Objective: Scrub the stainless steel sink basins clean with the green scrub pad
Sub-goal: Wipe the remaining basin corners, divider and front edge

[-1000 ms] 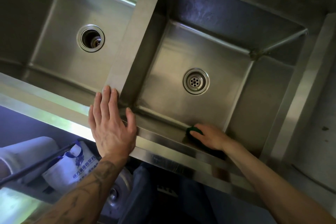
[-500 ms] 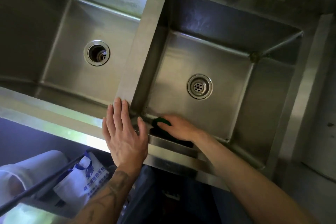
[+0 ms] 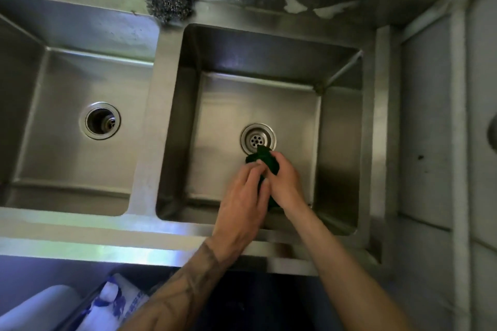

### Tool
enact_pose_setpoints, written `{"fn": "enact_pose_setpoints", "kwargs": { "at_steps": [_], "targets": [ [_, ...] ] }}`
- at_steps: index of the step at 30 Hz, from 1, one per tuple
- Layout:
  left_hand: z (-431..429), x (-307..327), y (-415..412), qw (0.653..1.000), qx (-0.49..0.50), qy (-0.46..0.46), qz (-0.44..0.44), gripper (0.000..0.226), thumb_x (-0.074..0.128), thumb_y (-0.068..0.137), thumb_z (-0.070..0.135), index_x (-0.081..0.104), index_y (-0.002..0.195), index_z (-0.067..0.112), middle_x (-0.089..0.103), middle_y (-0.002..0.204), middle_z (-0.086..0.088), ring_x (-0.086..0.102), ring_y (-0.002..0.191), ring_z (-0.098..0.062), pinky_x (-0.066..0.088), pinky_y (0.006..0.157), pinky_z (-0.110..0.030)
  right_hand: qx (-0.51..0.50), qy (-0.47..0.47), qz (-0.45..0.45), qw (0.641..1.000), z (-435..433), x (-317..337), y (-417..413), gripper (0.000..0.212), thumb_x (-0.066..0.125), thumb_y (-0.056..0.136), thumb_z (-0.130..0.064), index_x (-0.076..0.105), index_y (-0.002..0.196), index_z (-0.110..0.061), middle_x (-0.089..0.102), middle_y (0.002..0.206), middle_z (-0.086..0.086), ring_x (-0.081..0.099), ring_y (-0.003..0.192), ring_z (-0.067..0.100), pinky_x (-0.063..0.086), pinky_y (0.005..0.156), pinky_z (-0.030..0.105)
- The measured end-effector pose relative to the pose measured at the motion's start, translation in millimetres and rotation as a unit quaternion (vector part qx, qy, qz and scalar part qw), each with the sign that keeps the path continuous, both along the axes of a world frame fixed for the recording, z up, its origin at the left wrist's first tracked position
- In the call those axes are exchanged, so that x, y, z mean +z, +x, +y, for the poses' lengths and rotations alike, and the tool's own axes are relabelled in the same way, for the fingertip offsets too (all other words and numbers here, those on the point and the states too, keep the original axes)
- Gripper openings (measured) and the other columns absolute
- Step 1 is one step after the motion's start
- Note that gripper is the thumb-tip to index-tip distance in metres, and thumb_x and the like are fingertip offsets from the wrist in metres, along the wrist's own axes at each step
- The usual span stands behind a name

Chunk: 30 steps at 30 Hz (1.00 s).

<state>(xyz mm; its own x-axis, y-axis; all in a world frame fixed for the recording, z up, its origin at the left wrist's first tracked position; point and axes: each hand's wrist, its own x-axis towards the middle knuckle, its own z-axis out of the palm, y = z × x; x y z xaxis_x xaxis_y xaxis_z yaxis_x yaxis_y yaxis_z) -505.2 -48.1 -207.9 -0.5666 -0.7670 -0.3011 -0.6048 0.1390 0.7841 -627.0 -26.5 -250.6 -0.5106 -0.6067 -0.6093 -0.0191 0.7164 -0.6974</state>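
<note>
At the near edge, under the sink front, a white bag (image 3: pixel 118 301) with blue print lies at the lower left. Two bare forearms reach over the front rim (image 3: pixel 80 231) into the right basin (image 3: pixel 269 99); the left forearm has a tattoo. The left hand (image 3: pixel 242 201) and the right hand (image 3: pixel 287 183) are together above the basin floor, touching each other. Both have the green pad (image 3: pixel 265 158) between them: the left fingers (image 3: pixel 252 169) are bent over it and the right hand is closed around its other side. The pad is crumpled, and its far corner lies over the near edge of the drain (image 3: pixel 258 138). To the left, past the divider, is the left basin (image 3: pixel 67 169) with its open drain hole (image 3: pixel 100 120). On the back ledge, a ball of steel wool (image 3: pixel 168 4) sits just behind the divider.
</note>
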Motion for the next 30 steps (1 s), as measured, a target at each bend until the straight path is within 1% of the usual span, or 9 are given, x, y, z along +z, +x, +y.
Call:
{"fn": "enact_pose_setpoints", "kwargs": {
  "at_steps": [2,5,9,12,17,20,23,26,30],
  "targets": [
    [0,-5,-22,0.999,0.012,0.029,0.027,0.033,0.046,0.112,0.024,0.058,0.141,0.012,0.054,0.142,0.002,0.056,0.126,-0.011,0.047,0.113,-0.035,-0.064,-0.03,-0.035,0.997,8,3,-8,0.015,0.06,0.104,-0.024,0.065,0.115,-0.032,0.072,0.114,-0.004,0.067,0.108,0.014,0.054,0.101,0.039],
    [2,-19,-47,0.998,0.002,0.048,0.041,0.032,0.044,0.113,0.029,0.054,0.143,0.024,0.052,0.133,0.015,0.049,0.116,0.012,0.043,0.106,-0.013,-0.153,-0.034,-0.079,0.984,20,7,-22,0.026,0.048,0.11,-0.033,0.063,0.132,-0.031,0.067,0.128,-0.002,0.064,0.116,0.014,0.052,0.108,0.043],
    [8,-48,-72,0.993,-0.005,0.117,0.007,0.05,0.056,0.108,0.039,0.044,0.153,0.02,0.053,0.146,-0.001,0.049,0.131,-0.011,0.044,0.116,-0.035,-0.235,0.002,-0.107,0.966,33,12,-41,0.04,0.037,0.109,-0.052,0.056,0.139,-0.034,0.06,0.135,0.003,0.059,0.119,0.019,0.048,0.11,0.05],
    [11,-72,-88,0.99,-0.034,0.139,-0.022,0.062,0.072,0.099,0.036,0.043,0.151,0.018,0.057,0.141,-0.004,0.055,0.128,-0.019,0.051,0.112,-0.042,-0.222,0.006,-0.098,0.97,43,15,-57,0.046,0.036,0.109,-0.051,0.05,0.147,-0.03,0.057,0.14,0.004,0.056,0.126,0.022,0.048,0.111,0.05],
    [17,-108,-112,0.983,-0.026,0.165,-0.079,0.059,0.076,0.094,0.024,0.047,0.144,0.01,0.062,0.136,-0.014,0.06,0.127,-0.032,0.053,0.106,-0.05,-0.129,-0.065,0.106,0.984,69,33,-89,0.033,0.048,0.108,-0.038,0.055,0.139,-0.031,0.058,0.129,-0.011,0.059,0.115,0.001,0.048,0.081,0.004],
    [33,-127,-123,0.974,0.002,0.204,-0.1,0.056,0.076,0.095,0.022,0.048,0.141,0.009,0.063,0.135,-0.016,0.062,0.124,-0.032,0.054,0.105,-0.05,-0.095,-0.128,0.296,0.942,83,43,-121,0.033,0.049,0.107,-0.036,0.055,0.138,-0.027,0.057,0.13,-0.01,0.056,0.119,-0.004,0.045,0.095,0.007],
    [51,-138,-140,0.955,0.051,0.271,-0.109,0.054,0.072,0.099,0.025,0.046,0.142,0.006,0.058,0.14,-0.018,0.059,0.13,-0.034,0.051,0.11,-0.05,-0.042,-0.084,0.465,0.88,95,34,-161,0.039,0.053,0.106,-0.026,0.051,0.144,-0.017,0.051,0.143,0.005,0.043,0.134,0.007,0.028,0.114,0.016],
    [65,-141,-161,0.95,0.051,0.267,-0.151,0.06,0.063,0.104,0.039,0.043,0.147,0.003,0.05,0.148,-0.019,0.05,0.138,-0.038,0.042,0.116,-0.052,-0.005,-0.023,0.482,0.876,104,17,-177,0.048,0.052,0.107,-0.029,0.043,0.152,-0.017,0.044,0.154,0.009,0.041,0.142,0.022,0.027,0.118,0.031],
    [71,-140,-175,0.944,0.056,0.286,-0.154,0.052,0.054,0.109,0.037,0.045,0.145,0.0,0.053,0.148,-0.022,0.053,0.136,-0.038,0.042,0.115,-0.047,0.031,-0.008,0.5,0.865,108,2,-179,0.053,0.046,0.108,-0.033,0.036,0.157,-0.016,0.038,0.159,0.01,0.04,0.144,0.022,0.028,0.117,0.029]
  ]
}}
